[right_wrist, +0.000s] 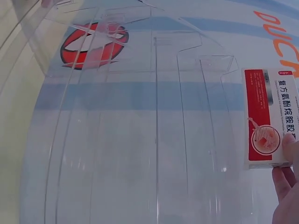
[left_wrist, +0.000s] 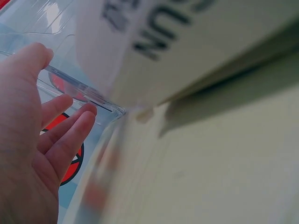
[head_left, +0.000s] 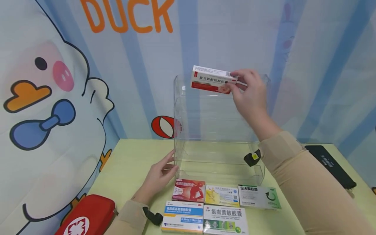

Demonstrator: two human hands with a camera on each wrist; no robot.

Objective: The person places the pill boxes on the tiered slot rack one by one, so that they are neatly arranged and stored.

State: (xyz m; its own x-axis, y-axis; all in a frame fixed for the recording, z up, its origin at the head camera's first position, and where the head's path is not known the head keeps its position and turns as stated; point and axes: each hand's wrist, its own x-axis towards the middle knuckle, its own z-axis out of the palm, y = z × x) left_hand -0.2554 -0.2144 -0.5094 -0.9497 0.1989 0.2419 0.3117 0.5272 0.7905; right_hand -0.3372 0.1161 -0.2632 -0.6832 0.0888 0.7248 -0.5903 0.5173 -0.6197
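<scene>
**Right hand lifts a red-and-white capsule box at the clear tiered rack**

The right hand (head_left: 249, 91) pinches one end of the red-and-white capsule box (head_left: 210, 80) between thumb and fingers, in front of the upper part of the clear tiered rack (head_left: 220, 168); whether box and rack touch, I cannot tell. The left hand (head_left: 157, 178), fingers slightly spread, rests against the rack's left side. On the table (head_left: 132, 153), five medicine boxes (head_left: 188, 190) lie in two rows before the rack, between a red zip case (head_left: 100, 204) and a black pouch (head_left: 330, 166).
</scene>
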